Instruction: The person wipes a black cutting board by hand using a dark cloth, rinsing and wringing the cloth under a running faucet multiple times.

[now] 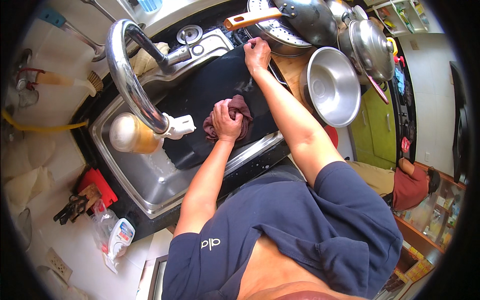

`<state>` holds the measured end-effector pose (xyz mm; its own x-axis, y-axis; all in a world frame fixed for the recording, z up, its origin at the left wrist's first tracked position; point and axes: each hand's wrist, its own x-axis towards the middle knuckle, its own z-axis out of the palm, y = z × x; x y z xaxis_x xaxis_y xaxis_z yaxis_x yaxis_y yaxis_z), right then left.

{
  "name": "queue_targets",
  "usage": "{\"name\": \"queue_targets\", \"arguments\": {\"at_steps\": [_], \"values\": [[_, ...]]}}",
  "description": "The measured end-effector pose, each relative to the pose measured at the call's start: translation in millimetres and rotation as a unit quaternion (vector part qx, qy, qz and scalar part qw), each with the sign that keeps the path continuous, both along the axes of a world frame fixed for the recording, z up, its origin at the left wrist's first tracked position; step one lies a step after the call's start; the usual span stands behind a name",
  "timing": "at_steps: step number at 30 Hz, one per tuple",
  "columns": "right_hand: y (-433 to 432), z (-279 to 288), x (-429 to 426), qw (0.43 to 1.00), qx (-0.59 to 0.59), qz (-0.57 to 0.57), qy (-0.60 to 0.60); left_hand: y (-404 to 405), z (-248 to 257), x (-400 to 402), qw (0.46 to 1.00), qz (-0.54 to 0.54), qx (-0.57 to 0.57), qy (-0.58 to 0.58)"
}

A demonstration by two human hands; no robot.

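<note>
A flat black panel (210, 82) lies slanted across the stainless steel sink (131, 187), with its lower end inside the basin. My left hand (227, 122) presses a bunched maroon cloth (243, 108) against the panel's face. At the panel's far right corner, my right hand (258, 54) grips the edge with bent fingers. The chrome faucet (112, 63) arches over the basin, its white spout head (182, 126) left of the cloth. A jar of amber contents with a whitish top (125, 133) shows beneath the faucet's curve.
A steel bowl (333, 86), a lidded pot (371, 48) and a wooden-handled wok (307, 18) crowd the right side. On the left stand a spray bottle (120, 236), a red board (99, 187) and scissors (73, 206). Another person (410, 183) is at the far right.
</note>
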<state>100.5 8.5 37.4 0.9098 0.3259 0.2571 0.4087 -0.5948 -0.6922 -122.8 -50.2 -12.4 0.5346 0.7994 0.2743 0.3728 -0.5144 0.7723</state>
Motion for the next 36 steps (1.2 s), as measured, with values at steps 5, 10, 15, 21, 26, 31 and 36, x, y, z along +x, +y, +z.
{"name": "queue_targets", "arguments": {"at_steps": [5,10,15,21,26,31,36], "values": [[-3,-5,3,0.998,0.051,0.018,0.038,-1,-6,-4,1.0,-0.001,-0.002,-0.007],[-9,0,9,0.998,0.009,0.007,0.057,-4,0,-2,1.0,-0.01,-0.02,-0.014],[-3,6,4,0.997,-0.007,0.014,0.07,-1,2,-5,1.0,-0.001,-0.016,-0.006],[-6,-10,8,0.998,0.014,0.059,0.036,-3,3,-9,1.0,0.006,-0.025,0.005],[-9,-25,24,0.997,0.052,0.054,0.008,-1,12,-9,1.0,-0.006,-0.01,0.017],[-14,-30,34,0.997,0.035,0.042,0.049,1,16,-9,0.999,-0.011,-0.029,0.037],[-29,-18,21,0.994,0.034,0.105,0.008,-4,23,-8,0.989,-0.022,-0.105,0.098]]}}
